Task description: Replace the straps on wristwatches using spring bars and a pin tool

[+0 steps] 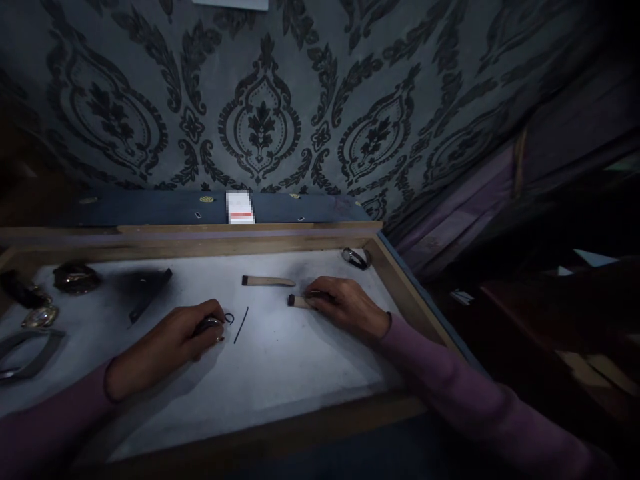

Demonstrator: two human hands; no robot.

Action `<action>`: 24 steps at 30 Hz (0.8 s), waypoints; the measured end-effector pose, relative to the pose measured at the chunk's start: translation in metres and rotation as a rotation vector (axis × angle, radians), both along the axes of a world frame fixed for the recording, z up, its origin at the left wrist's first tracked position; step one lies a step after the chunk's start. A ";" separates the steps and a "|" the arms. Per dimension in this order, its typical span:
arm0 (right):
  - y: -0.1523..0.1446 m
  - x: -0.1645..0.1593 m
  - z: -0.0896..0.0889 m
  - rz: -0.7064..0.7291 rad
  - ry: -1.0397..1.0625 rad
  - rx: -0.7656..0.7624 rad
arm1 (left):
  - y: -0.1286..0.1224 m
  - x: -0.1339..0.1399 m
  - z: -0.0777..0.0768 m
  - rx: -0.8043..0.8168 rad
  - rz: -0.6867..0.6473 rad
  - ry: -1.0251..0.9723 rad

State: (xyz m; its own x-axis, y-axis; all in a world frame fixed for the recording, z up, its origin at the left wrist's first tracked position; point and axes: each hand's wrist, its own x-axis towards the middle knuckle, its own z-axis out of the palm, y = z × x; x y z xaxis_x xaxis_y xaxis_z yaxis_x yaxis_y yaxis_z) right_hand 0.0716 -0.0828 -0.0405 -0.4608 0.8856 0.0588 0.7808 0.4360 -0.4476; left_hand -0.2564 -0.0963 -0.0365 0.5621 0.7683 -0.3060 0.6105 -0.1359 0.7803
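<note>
My left hand (193, 333) is closed around a small round metal watch case (209, 324), most of it hidden by the fingers. A small dark ring-like piece (229, 318) shows just beyond the fingertips. A thin dark rod (241, 325) lies on the white surface to the right of that hand. My right hand (345, 301) is closed with its fingertips on a light brown watch strap piece (300, 302) with a dark end. Something dark shows under its fingers, too dim to name. Another light strap piece (269, 281) lies flat, farther back and slightly left.
A shallow wooden-edged tray (403, 273) frames the white surface. One watch (356, 258) sits in its back right corner. Toward the left lie a dark strap (150, 297), a dark coiled watch (76, 277) and a gold-toned watch (40, 315). A white pack (240, 207) stands behind the rim.
</note>
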 end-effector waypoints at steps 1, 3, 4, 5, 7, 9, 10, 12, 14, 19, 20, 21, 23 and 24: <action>0.000 0.000 -0.001 0.001 -0.002 0.008 | -0.001 0.001 0.001 0.020 -0.004 0.015; -0.001 0.000 -0.002 0.000 -0.010 0.025 | -0.003 0.002 0.004 0.116 -0.020 0.057; -0.001 0.000 -0.003 -0.001 -0.018 0.032 | -0.005 0.003 0.005 0.190 -0.034 0.079; -0.001 0.000 -0.003 0.001 -0.024 0.037 | -0.006 0.004 0.006 0.270 -0.050 0.104; -0.001 0.000 -0.004 0.010 -0.027 0.048 | -0.010 0.005 0.006 0.404 -0.084 0.177; -0.002 0.001 -0.003 0.025 -0.013 0.065 | -0.013 0.005 0.006 0.481 -0.119 0.267; -0.002 0.002 -0.003 0.032 -0.001 0.075 | -0.014 0.005 0.007 0.510 -0.132 0.312; -0.001 0.004 0.000 0.029 0.022 0.093 | -0.015 0.006 0.009 0.581 -0.153 0.397; -0.001 0.008 0.004 0.001 0.038 0.102 | -0.015 0.008 0.015 0.684 -0.153 0.509; 0.001 0.020 0.016 -0.046 0.028 0.052 | -0.004 0.028 0.034 0.867 -0.206 0.628; 0.000 0.021 0.018 -0.035 0.022 0.029 | 0.000 0.035 0.036 0.864 -0.230 0.555; 0.000 0.021 0.020 -0.022 0.017 0.007 | 0.004 0.042 0.035 0.847 -0.259 0.450; -0.001 0.021 0.022 0.005 0.005 -0.028 | 0.012 0.056 0.031 0.823 -0.279 0.228; -0.001 0.021 0.022 0.016 -0.005 -0.036 | 0.015 0.063 0.028 0.823 -0.288 0.145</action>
